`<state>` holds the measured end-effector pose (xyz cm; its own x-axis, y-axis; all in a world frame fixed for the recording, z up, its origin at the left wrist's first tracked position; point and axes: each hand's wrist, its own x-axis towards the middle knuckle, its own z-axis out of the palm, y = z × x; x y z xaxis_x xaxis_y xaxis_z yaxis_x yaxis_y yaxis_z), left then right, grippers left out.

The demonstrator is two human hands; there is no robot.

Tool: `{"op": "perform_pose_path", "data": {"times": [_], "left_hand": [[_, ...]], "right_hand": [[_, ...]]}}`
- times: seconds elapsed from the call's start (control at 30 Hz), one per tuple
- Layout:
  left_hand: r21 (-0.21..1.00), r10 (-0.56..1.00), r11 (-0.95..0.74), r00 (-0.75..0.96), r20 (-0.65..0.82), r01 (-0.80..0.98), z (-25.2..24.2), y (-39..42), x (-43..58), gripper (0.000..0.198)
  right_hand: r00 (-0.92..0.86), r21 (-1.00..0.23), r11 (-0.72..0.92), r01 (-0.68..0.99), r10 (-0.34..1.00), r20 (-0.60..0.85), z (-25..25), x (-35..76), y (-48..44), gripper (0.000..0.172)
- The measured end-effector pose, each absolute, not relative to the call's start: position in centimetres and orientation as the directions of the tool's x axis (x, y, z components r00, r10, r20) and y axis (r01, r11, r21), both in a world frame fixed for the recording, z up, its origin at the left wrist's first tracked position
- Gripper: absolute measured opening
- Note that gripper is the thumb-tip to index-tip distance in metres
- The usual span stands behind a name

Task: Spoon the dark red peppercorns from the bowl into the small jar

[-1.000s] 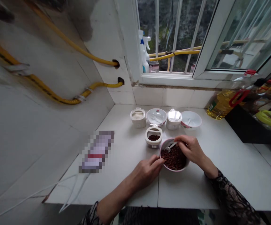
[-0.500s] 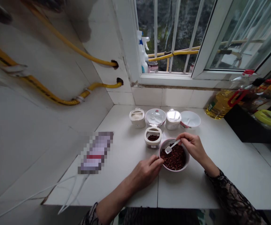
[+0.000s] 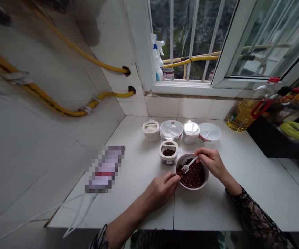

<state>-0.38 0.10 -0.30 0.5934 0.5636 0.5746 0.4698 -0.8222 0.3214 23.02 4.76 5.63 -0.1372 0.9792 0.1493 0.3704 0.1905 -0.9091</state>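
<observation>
My left hand (image 3: 165,186) pinches the left rim of a white bowl (image 3: 198,187) with a pink edge. Dark red dried bits (image 3: 194,174), too small to name surely, fill much of the bowl. Between the fingertips of my right hand (image 3: 210,159) is the handle of a small white spoon (image 3: 186,168). The spoon slants down to the left, its scoop at the surface of the dried bits with a few pieces in it. Just behind the bowl's left side stands an open white seasoning jar (image 3: 168,159) holding similar dark red bits.
Along the back stand two more seasoning jars (image 3: 151,131), a covered-looking bowl (image 3: 172,128) and a white bowl with a spoon (image 3: 210,132). An oil bottle (image 3: 240,116) and a black condiment box (image 3: 266,138) are at right. A blurred-out flat object (image 3: 106,169) and white cable (image 3: 78,216) lie left.
The spoon's scoop has dipped slightly lower into the dried bits and now carries a few of them. My left hand stays on the bowl's rim.
</observation>
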Motion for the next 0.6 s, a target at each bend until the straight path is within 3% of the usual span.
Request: {"op": "perform_pose_path", "data": {"times": [0.6], "left_hand": [[0.323,0.551,-0.832,0.596,0.584,0.452,-0.09,0.11,-0.33,0.018]], "right_hand": [[-0.007,-0.995,-0.089,0.043,0.996,-0.09,6.63,22.6,5.48,0.016]]}}
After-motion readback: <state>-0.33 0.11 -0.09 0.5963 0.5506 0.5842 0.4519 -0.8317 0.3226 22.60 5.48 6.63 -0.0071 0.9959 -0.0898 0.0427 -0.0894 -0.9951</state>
